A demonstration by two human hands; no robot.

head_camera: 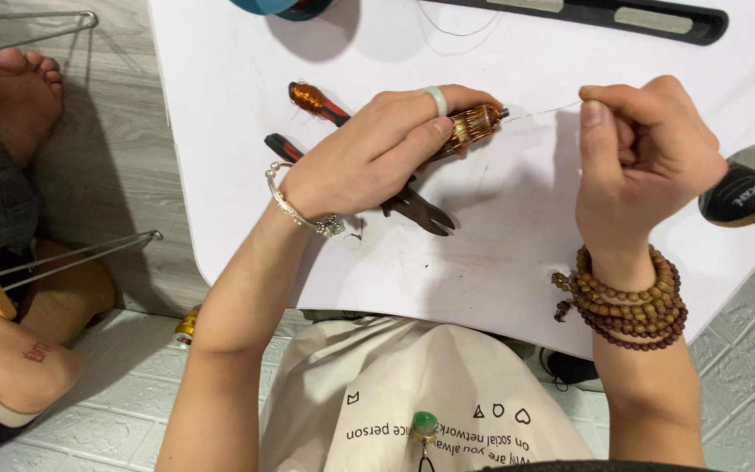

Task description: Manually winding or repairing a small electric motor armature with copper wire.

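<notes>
My left hand (377, 149) is closed around a spool of copper-coloured wire (472, 124), with a pale green ring on one finger and a silver bracelet on the wrist. A thin wire (543, 112) runs from the spool to my right hand (644, 153), whose thumb and forefinger pinch its end. Brown wooden bead bracelets (631, 301) wrap my right wrist. Under my left hand lie red-and-black handled pliers (417, 208), jaws pointing right, on the white tabletop (500, 253).
A second copper wire bundle (308, 96) sits at the upper handle end of the pliers. A round cup hole (749, 183) is at the table's right edge, a black slot bar (622, 17) along the back. Another person's foot (19, 96) and arm (10, 358) are at left on the floor.
</notes>
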